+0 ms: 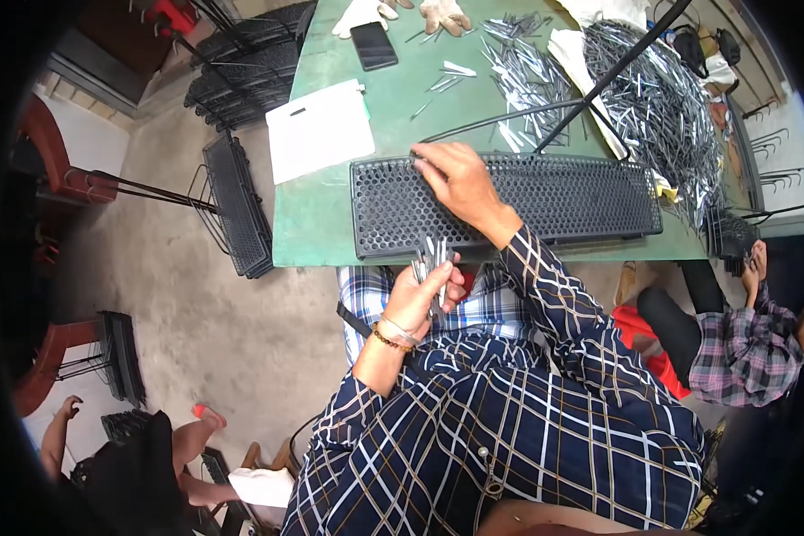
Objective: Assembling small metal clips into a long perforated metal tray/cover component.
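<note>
A black perforated rack [563,198] with a long rod handle lies across the near edge of the green table [420,116]. My left hand [408,299] is closed around a bundle of thin metal pins [432,254], just in front of the rack's near edge. Over the rack's left part is my right hand [466,183], its thumb and fingertips drawn together at the far left corner. Whatever those fingertips pinch is too small to make out. Rows of round holes cover the rack's top, partly hidden by my right hand and wrist.
A large heap of pins [657,112] lies on pale sacking at the right; loose pins [527,76] spread beside it. Paper [320,134], a phone [373,46] and gloves [445,15] lie farther left. Another rack [238,205] stands on the floor. Another person [750,357] sits at right.
</note>
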The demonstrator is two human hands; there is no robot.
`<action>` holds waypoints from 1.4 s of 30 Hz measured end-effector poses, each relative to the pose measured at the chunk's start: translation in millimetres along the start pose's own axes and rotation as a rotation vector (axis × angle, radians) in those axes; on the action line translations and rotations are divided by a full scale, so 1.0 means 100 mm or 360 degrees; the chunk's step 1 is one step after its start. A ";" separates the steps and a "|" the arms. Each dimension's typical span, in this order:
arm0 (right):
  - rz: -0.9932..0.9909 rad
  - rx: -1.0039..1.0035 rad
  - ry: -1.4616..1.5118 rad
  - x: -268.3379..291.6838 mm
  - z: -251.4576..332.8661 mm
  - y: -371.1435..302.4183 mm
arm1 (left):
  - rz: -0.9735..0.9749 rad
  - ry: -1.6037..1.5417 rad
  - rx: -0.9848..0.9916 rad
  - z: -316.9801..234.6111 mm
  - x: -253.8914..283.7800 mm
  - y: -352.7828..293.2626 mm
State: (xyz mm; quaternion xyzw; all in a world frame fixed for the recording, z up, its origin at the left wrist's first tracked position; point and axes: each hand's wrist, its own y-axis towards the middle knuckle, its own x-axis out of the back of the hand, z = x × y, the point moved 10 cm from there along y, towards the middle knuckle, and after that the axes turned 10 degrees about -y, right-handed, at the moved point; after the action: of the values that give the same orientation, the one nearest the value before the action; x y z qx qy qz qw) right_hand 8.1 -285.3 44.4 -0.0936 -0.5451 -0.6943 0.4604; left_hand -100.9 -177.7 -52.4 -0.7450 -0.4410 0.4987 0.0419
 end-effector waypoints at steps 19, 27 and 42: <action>0.0598 -0.1137 0.1205 0.11 -0.24 -0.35 | -0.0150 0.0087 -0.0140 -0.08 0.02 0.05; 0.0047 -0.0548 0.0488 0.07 -0.29 0.08 | -0.0133 0.0090 0.0001 0.01 0.00 0.04; -0.0080 -0.0314 0.0208 0.06 -0.18 0.05 | -0.0136 -0.0006 0.0106 0.05 0.03 0.03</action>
State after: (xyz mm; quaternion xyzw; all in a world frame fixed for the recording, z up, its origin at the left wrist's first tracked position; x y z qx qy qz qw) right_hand 15.2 -303.6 44.4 -0.0792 -0.4453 -0.7605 0.4659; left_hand -103.0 -179.3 -58.7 -0.7228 -0.4557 0.5122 0.0873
